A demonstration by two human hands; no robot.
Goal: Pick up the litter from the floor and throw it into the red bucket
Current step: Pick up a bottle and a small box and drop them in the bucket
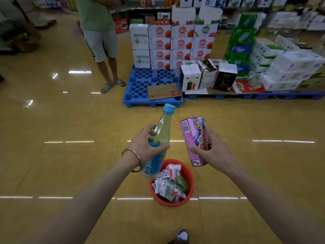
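The red bucket (190, 186) stands on the yellow floor just ahead of my feet, filled with several crumpled wrappers (171, 182). My left hand (146, 146) grips a plastic bottle (162, 132) with a blue cap and blue label, tilted, its base hanging over the bucket's left rim. My right hand (213, 149) holds a pink carton (195, 138) with a cartoon print, up and to the right of the bucket. A copper bangle sits on my left wrist.
A blue plastic pallet (139, 90) with a loose piece of cardboard (164, 92) lies ahead. Behind it rise stacked drink cartons (181, 44) and tissue packs (288, 69). A person in shorts and sandals (103, 50) stands at the left of the pallet. My shoe (182, 235) shows at the bottom.
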